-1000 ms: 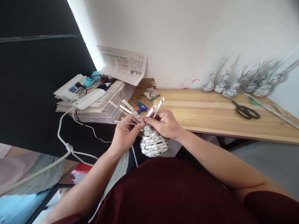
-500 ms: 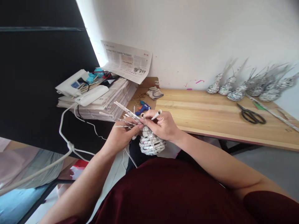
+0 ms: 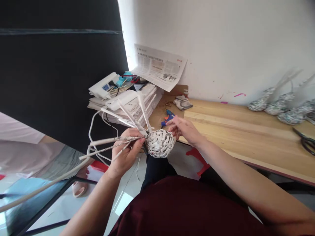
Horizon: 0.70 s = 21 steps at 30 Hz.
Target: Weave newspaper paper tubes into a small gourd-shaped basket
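A woven newspaper vase [image 3: 161, 146] lies tilted on its side above my lap, its rounded body to the right. My left hand [image 3: 126, 149] pinches its narrow neck, where several rolled paper strips [image 3: 108, 148] fan out to the left and upward. My right hand [image 3: 184, 130] is at the vase's upper right with fingers loosely curled and apart; nothing shows in them. Whether its lower fingertips touch the weave I cannot tell. Just beyond those fingers, a blue glue gun [image 3: 168, 118] lies on the wooden table [image 3: 221, 126].
Stacked newspapers [image 3: 154, 100] at the table's left carry a white power strip [image 3: 104, 87]. A grey cloth [image 3: 182, 103] lies behind the glue gun. Finished woven vases [image 3: 280, 103] and black scissors [image 3: 307, 142] are at right. A white cable [image 3: 49, 190] crosses the left; a person sits there.
My right hand has come off the strips at the neck and moved to the body's right side. The vase has tipped, its neck now pointing left. The view has turned left.
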Each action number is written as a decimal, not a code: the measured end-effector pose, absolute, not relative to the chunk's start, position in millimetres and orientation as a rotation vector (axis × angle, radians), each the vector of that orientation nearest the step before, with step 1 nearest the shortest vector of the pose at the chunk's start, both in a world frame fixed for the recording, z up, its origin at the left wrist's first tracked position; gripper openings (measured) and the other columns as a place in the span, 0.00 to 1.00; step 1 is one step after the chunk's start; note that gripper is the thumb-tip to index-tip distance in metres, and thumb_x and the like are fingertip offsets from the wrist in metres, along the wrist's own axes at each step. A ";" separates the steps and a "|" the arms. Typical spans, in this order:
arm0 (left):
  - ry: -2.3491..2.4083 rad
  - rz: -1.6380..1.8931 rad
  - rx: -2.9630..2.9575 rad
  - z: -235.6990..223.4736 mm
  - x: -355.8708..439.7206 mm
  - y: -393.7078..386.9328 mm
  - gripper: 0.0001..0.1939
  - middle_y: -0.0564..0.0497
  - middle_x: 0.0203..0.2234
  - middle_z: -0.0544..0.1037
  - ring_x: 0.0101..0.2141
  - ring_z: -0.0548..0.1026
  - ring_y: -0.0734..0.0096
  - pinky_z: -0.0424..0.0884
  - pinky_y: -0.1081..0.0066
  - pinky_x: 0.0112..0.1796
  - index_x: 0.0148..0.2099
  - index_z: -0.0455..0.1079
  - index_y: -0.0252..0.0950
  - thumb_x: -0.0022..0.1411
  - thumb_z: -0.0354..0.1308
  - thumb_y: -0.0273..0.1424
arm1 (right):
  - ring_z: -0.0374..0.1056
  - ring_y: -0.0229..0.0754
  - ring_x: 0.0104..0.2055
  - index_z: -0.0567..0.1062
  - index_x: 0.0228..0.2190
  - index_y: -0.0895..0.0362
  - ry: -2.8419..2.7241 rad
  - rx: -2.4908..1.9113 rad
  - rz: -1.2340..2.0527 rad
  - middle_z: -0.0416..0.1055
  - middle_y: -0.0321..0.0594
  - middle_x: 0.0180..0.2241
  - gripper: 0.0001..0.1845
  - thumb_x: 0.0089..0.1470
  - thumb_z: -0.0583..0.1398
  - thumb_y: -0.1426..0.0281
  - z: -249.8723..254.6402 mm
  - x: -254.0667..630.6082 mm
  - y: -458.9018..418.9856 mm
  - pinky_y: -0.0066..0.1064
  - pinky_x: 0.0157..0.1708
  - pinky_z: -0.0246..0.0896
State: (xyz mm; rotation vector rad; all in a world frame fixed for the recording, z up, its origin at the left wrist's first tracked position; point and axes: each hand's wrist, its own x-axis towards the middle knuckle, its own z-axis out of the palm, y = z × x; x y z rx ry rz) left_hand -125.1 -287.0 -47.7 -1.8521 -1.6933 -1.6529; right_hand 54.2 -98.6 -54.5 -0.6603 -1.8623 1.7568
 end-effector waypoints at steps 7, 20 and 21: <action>-1.585 -1.341 -1.703 -58.2 -132.8 -295.2 0.07 0.50 0.36 0.80 0.39 0.78 0.69 0.76 0.69 0.43 0.42 0.75 0.39 0.61 0.64 0.24 | 0.70 0.38 0.32 0.78 0.35 0.57 -2.375 -1.041 1.090 0.76 0.38 0.29 0.08 0.56 0.63 0.66 -89.1 38.8 -82.6 0.27 0.32 0.61; -1.685 -1.750 -1.686 -58.5 -142.1 -325.4 0.06 0.52 0.32 0.76 0.33 0.75 0.70 0.73 0.68 0.38 0.39 0.73 0.37 0.61 0.62 0.22 | 0.68 0.43 0.16 0.72 0.19 0.57 -2.348 -1.578 1.177 0.70 0.46 0.15 0.36 0.61 0.51 0.41 -81.3 -17.1 -54.7 0.33 0.18 0.63; -1.696 -1.749 -1.724 -58.1 -141.2 -326.8 0.06 0.51 0.33 0.76 0.34 0.75 0.69 0.73 0.68 0.38 0.39 0.73 0.37 0.61 0.62 0.22 | 0.70 0.45 0.18 0.72 0.18 0.57 -2.400 -1.601 1.094 0.69 0.47 0.14 0.37 0.60 0.51 0.40 -80.6 -23.5 -51.3 0.34 0.20 0.64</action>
